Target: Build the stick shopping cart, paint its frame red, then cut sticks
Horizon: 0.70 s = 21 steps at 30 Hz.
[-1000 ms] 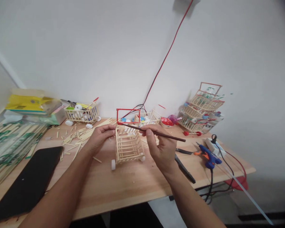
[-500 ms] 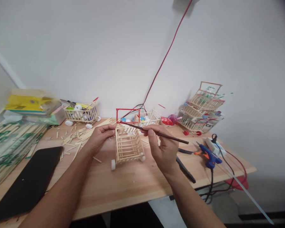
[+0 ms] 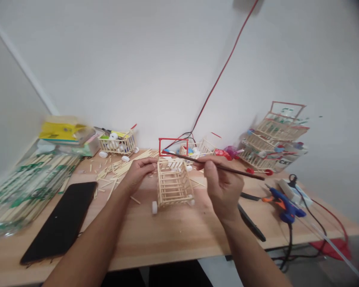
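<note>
A miniature shopping cart (image 3: 173, 187) built from thin wooden sticks stands on white wheels in front of me. Its upright handle frame (image 3: 173, 139) is painted red. At the cart's far left side, the fingers of my left hand (image 3: 140, 173) close on it; the fingertips are partly hidden. A slim dark paintbrush (image 3: 230, 169) is pinched in my right hand (image 3: 223, 185). The brush's tip meets the lower part of the red frame near its left post.
Loose sticks (image 3: 122, 167), a black phone (image 3: 61, 219) and bagged sticks (image 3: 36, 179) lie left. Behind are a filled cart (image 3: 119, 145) and a red paint container (image 3: 223, 153). Right are stacked carts (image 3: 263, 143), a blue glue gun (image 3: 287, 207) and black pliers-like handles (image 3: 251, 223).
My view has swung left, so everything sits further right in the picture. Both hands keep their holds, and the brush tip stays near the frame's lower left corner.
</note>
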Motion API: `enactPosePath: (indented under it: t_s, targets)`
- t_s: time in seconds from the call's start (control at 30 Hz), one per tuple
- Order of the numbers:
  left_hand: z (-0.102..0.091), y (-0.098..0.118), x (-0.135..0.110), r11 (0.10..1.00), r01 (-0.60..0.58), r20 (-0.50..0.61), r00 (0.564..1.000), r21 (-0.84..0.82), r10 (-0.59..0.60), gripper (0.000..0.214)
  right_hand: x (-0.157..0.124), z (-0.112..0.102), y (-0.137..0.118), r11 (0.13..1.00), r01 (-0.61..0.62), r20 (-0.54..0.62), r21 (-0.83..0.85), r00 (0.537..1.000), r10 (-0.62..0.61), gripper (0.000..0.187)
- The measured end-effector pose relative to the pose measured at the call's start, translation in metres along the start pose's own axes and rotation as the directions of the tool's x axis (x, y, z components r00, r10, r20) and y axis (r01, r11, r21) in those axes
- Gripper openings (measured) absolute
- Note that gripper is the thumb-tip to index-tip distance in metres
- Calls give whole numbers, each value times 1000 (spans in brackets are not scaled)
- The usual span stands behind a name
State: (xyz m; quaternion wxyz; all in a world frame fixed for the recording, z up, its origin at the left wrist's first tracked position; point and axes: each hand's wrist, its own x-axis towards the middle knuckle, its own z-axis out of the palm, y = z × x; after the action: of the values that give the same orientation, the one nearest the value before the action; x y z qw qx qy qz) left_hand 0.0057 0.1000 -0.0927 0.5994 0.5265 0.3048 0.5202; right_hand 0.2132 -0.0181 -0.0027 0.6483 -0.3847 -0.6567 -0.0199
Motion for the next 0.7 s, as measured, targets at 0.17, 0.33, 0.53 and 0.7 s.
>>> enactPosePath:
  t_s: [0.17,0.33,0.53,0.7]
  targets:
    - [0,1,1,999,-21,-42,999,-27,19,24,7,3,22,923,-225,-119,314,955,273,21]
    - [-2,0,1,1000,-22,-86,996,-1,22,21,5,1,46,873,-265,-200,409,908,369,20]
    - [-3,2,1,993,-112,-164,979,44,118,26,-15,-2,45,960,-94,-204,263,967,150,19]
    - [1,5,1,992,-125,-202,971,19,126,34,-21,-1,33,979,54,-74,197,996,-40,17]
